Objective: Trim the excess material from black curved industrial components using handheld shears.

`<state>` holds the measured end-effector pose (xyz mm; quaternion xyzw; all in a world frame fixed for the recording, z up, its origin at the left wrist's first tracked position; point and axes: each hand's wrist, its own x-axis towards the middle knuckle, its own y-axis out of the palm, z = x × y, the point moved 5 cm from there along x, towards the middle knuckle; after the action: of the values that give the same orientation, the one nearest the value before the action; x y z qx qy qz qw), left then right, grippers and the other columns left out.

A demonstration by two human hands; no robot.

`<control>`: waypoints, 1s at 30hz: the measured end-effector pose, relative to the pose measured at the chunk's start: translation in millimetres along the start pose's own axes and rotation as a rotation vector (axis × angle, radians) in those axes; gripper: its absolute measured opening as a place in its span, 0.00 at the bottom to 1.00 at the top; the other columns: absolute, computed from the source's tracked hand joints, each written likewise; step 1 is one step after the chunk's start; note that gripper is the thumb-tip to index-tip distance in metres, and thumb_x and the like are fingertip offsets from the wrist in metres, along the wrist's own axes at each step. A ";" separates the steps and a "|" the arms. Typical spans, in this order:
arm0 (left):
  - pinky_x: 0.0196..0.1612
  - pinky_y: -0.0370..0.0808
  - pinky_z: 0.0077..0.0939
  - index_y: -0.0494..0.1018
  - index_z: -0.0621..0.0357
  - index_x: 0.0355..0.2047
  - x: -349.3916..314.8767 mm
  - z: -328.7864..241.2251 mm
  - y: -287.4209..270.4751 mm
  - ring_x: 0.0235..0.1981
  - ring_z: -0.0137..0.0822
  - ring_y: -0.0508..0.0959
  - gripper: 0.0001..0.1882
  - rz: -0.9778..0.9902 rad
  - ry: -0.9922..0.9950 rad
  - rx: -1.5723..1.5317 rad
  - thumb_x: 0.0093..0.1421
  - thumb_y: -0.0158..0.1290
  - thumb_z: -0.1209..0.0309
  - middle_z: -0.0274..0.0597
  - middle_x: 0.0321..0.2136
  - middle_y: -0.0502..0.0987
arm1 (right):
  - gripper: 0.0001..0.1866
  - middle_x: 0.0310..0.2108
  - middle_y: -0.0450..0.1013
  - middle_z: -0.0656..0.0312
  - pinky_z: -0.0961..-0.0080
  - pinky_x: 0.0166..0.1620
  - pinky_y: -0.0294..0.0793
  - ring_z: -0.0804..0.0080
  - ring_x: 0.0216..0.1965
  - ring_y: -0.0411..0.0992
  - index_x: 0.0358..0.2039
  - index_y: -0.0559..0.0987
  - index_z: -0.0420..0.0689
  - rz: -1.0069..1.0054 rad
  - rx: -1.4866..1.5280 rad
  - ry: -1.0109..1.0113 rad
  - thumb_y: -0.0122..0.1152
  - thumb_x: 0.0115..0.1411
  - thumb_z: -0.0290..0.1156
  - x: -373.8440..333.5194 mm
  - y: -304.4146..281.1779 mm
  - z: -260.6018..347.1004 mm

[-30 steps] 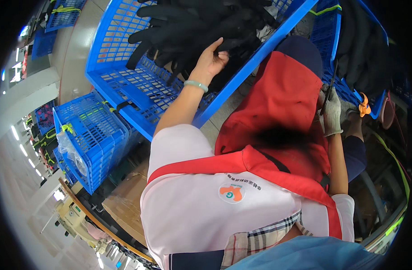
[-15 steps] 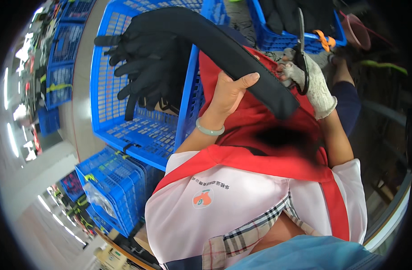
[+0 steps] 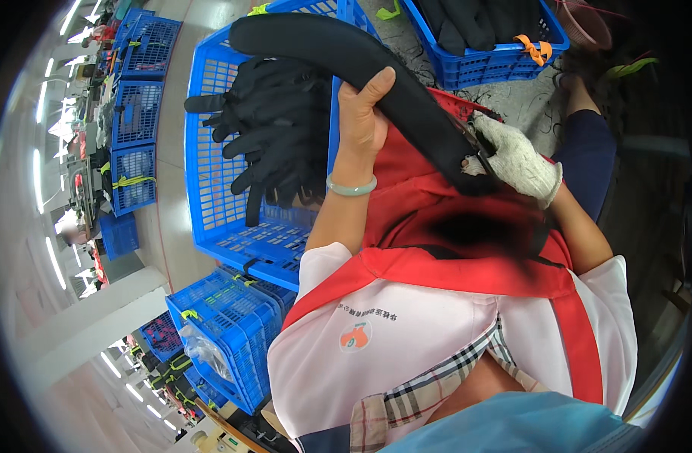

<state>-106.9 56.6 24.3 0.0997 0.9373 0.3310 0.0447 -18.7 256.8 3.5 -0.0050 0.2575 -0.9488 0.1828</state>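
Observation:
A long, curved black padded strip (image 3: 391, 75) with a stitched edge lies across my lap, its far end reaching over a blue basket. My left hand (image 3: 365, 113), bare with a pale green bangle on the wrist, is closed on the strip's middle, thumb on top. In a white knit glove, my right hand (image 3: 516, 158) grips scissors (image 3: 480, 145) at the strip's right edge, near its lower end. The blades are mostly hidden by the glove and the strip. Beneath lies my red apron (image 3: 406, 204).
On the left, a large blue basket (image 3: 210, 158) holds a heap of similar black pieces (image 3: 285, 128). Another blue basket (image 3: 482, 72) with black pieces and an orange tie stands ahead. More blue crates (image 3: 229, 309) are stacked at lower left. A pink bin (image 3: 588, 26) stands far right.
My right hand has moved down and left, bringing the scissors from upright beside the strip to its edge. My left hand and the strip have shifted slightly; the view has also shifted.

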 end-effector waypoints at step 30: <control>0.40 0.76 0.22 0.75 0.60 0.36 -8.6 -18.9 35.5 0.32 0.29 0.78 0.12 0.025 0.079 0.024 0.51 0.62 0.82 0.35 0.31 0.78 | 0.47 0.35 0.73 0.39 0.62 0.42 0.72 0.43 0.41 0.73 0.52 0.66 0.27 -0.092 -0.109 -0.019 0.70 0.46 0.55 20.2 -18.5 46.1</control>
<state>-95.8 70.2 61.5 0.0987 0.9409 0.3238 0.0024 -39.1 242.2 50.9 -0.0360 0.3066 -0.9407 0.1408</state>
